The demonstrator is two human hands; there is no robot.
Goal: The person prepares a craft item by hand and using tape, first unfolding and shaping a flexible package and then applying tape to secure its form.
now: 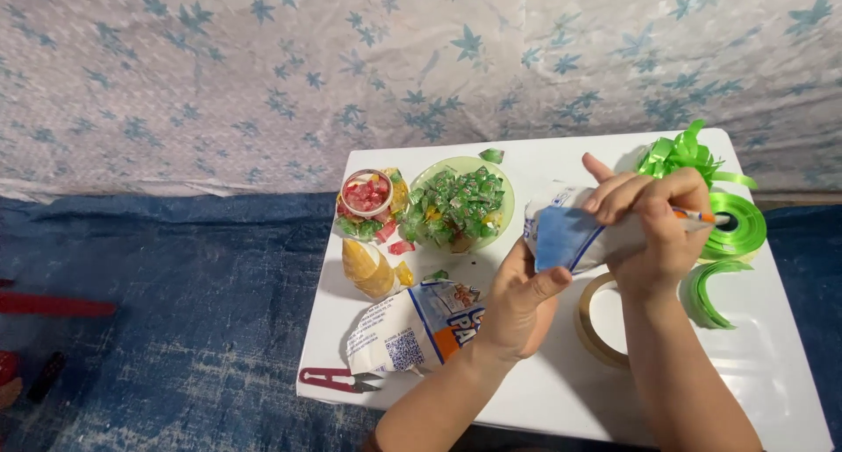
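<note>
Right now both hands are on 1 paper cone (568,233), white w/ a blue panel and a thin blue stripe, rolled from a printed packet; it's held in the air over the white table (754,364), lying roughly sideways, just right of the green plate (504,208), which is the landmark for the rest. Left hand (519,301) cups the cone's blue end from below, thumb pressed on the blue panel, fingers curled under. Right hand (653,228) is wrapped over the cone's narrower right part, fingers closed round it, an orange-tipped bit sticking out past the knuckles; can't tell what that bit is. Plate count: 1, piled w/ green-wrapped sweets (456,205). Just left of the plate: 1 small bowl (366,194) of red-wrapped sweets. Below-left of the plate: 1 yellow-orange filled cone (368,270) lying down. Further below the plate: 1 more printed packet (408,329), white w/ blue and orange, flat on the table, and beside it at the table's near edge 1 red-handled scissors (338,380). Below-right of the plate, under the right wrist: 1 tape roll (586,316). Far right of the plate: 1 green ribbon spool (744,224), w/ 1 green bow (680,152) above it and 1 loose ribbon curl (710,292) below it.
</note>
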